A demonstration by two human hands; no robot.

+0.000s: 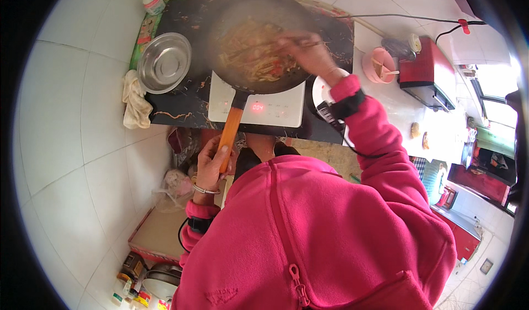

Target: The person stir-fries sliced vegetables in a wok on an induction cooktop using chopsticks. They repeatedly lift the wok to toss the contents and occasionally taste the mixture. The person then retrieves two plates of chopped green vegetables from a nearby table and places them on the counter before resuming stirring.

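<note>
A dark wok (248,86) with steaming sliced food (256,58) in it, pale strips with red pieces, sits on a white induction cooker (268,118) whose red display is lit. My left hand (213,161) grips the wok's wooden handle (231,134) from the near side. Above the right part of the wok, my right hand (308,51) is motion-blurred, its fingers bunched over the food. Faint dark streaks run from its fingers, but blur and steam hide whether it holds a utensil. Partly under my right wrist lies a white plate (320,90).
At left on the black counter (177,113) stand a steel basin (164,63), a cloth (136,99) and a bottle (151,0). Rightward are a pink bowl (378,64) and a red appliance (430,70). A black cable (396,15) runs along the wall.
</note>
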